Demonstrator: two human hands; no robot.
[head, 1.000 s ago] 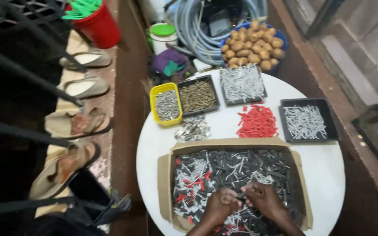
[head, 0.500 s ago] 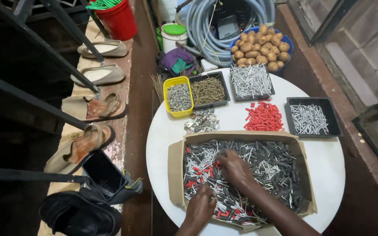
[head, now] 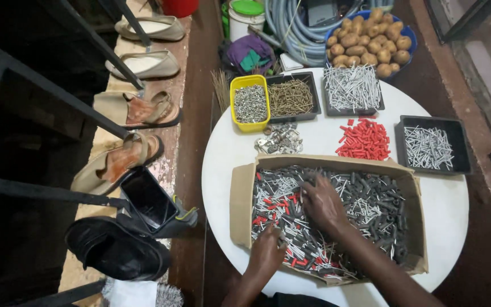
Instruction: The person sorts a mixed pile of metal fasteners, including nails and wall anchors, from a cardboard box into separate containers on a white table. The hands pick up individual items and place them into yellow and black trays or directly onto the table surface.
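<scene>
Both hands are down in the cardboard box (head: 240, 199) that sits on the near part of the round white table (head: 450, 216), seen from the head camera. Left hand (head: 268, 250) rests palm down near the box's front left corner, fingers curled onto the mixed fasteners (head: 370, 204); whether it pinches any piece cannot be told. Right hand (head: 322, 202) lies flat further in, near the middle of the box, fingers spread over the heap of grey nails, dark plugs and red plugs, gripping nothing that shows. The two hands are apart, the right one ahead of the left. Beyond the box, a loose pile of red plugs (head: 363, 139) lies bare on the table, with a small heap of shiny metal bits (head: 279, 139) to its left. Along the far edge stand a yellow tray (head: 249, 102) of silvery screws, a black tray of brownish screws (head: 292, 98) touching it, and a black tray of long nails (head: 352, 88). Another black tray of nails (head: 434, 145) stands at the right edge, well apart from the hands. Behind the table a blue bowl of potatoes (head: 370, 42) sits beside a coiled grey hose (head: 296, 34). Left of the table, sandals and shoes (head: 137, 108) line the floor.
</scene>
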